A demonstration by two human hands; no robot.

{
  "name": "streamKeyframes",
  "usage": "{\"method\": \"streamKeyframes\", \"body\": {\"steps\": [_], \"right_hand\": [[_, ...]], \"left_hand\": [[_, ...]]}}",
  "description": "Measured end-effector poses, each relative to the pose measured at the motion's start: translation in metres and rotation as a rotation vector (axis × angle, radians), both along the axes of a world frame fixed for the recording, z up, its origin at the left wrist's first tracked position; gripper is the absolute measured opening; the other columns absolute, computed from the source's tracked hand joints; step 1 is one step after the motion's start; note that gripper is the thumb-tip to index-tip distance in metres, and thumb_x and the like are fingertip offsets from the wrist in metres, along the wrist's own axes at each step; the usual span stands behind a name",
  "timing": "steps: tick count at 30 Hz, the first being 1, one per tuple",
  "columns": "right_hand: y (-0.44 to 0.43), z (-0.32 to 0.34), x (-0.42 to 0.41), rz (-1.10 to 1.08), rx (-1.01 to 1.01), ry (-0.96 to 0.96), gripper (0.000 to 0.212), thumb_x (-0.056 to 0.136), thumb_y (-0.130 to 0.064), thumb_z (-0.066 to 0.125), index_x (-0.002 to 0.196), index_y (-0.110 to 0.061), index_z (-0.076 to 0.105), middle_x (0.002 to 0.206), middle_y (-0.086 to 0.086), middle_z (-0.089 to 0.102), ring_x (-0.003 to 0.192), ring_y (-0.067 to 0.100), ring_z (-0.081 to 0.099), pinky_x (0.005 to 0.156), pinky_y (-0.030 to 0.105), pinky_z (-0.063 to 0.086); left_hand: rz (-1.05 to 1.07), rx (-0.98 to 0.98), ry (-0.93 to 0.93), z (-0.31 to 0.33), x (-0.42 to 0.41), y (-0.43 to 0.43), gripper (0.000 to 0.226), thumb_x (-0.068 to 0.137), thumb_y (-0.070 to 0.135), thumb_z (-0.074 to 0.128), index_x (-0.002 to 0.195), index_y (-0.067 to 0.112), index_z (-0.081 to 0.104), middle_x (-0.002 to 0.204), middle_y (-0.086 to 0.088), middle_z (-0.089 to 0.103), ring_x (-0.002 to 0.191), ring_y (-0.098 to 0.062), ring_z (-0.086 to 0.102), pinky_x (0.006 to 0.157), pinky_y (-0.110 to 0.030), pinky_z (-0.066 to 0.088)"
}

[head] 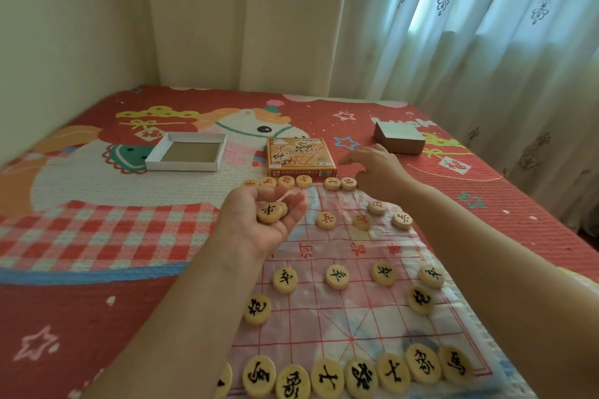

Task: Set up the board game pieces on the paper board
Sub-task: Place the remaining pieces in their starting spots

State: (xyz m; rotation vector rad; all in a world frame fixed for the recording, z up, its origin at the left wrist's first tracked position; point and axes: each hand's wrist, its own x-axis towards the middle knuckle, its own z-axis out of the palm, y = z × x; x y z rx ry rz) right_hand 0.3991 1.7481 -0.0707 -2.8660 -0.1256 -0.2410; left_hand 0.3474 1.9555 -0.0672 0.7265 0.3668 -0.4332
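Your L hand [259,214] is palm-up over the far-left part of the paper board [356,317], fingers curled round the held pieces [269,212]; the top one shows a black character. Your R hand [377,168] hovers at the far edge, fingers loosely spread, gripping nothing, just beside the far-row pieces [340,183]. The black-marked row [327,376] lines the near edge. The board lies on the bed [97,269]. Beyond it: game box [299,154], open tray [186,152], grey lid [398,138].
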Motion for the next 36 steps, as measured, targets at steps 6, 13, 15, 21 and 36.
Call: {"method": "streamKeyframes", "body": {"steps": [6, 13, 15, 21, 36], "right_hand": [[0.029, 0.018, -0.032, 0.156, 0.151, -0.119, 0.043, 0.085, 0.003, 0.044, 0.119, -0.019, 0.06, 0.127, -0.002, 0.057, 0.124, 0.019, 0.039, 0.101, 0.034, 0.031], [0.065, 0.017, -0.062, 0.389, 0.188, 0.035, 0.026, 0.087, -0.017, 0.061, 0.112, -0.019, 0.066, 0.11, -0.005, 0.067, 0.101, 0.008, 0.056, 0.083, 0.016, 0.038], [0.068, 0.015, -0.065, 0.391, 0.228, 0.056, 0.025, 0.087, -0.016, 0.061, 0.111, -0.018, 0.067, 0.109, -0.006, 0.067, 0.097, 0.005, 0.055, 0.078, 0.009, 0.038], [0.065, 0.015, -0.073, 0.382, 0.427, 0.103, 0.034, 0.081, -0.003, 0.066, 0.113, -0.012, 0.066, 0.105, -0.004, 0.064, 0.083, -0.014, 0.053, 0.073, -0.002, 0.035], [0.062, 0.013, -0.079, 0.335, 0.58, 0.013, 0.025, 0.079, -0.006, 0.069, 0.101, -0.018, 0.071, 0.089, 0.0, 0.069, 0.081, 0.009, 0.061, 0.078, 0.024, 0.05]], "left_hand": [[-0.022, -0.048, 0.012, -0.001, 0.0, -0.002, 0.031, 0.096, 0.011, 0.032, 0.103, -0.011, 0.052, 0.113, -0.029, 0.051, 0.115, -0.04, 0.051, 0.085, -0.046, 0.044], [-0.101, -0.175, 0.049, -0.001, -0.007, -0.007, 0.031, 0.099, 0.017, 0.031, 0.111, -0.005, 0.049, 0.101, -0.025, 0.06, 0.087, -0.034, 0.059, 0.068, -0.045, 0.048], [-0.145, -0.181, 0.041, 0.0, -0.009, -0.007, 0.033, 0.1, 0.018, 0.029, 0.107, -0.005, 0.052, 0.096, -0.025, 0.062, 0.083, -0.035, 0.059, 0.063, -0.044, 0.046], [-0.18, -0.189, 0.018, 0.002, -0.01, -0.006, 0.036, 0.098, 0.018, 0.031, 0.103, -0.009, 0.054, 0.08, -0.028, 0.066, 0.082, -0.035, 0.06, 0.08, -0.032, 0.047], [-0.233, -0.214, -0.015, 0.0, -0.01, -0.006, 0.038, 0.096, 0.017, 0.036, 0.109, -0.013, 0.053, 0.101, -0.028, 0.064, 0.089, -0.033, 0.064, 0.068, -0.041, 0.057]]}}
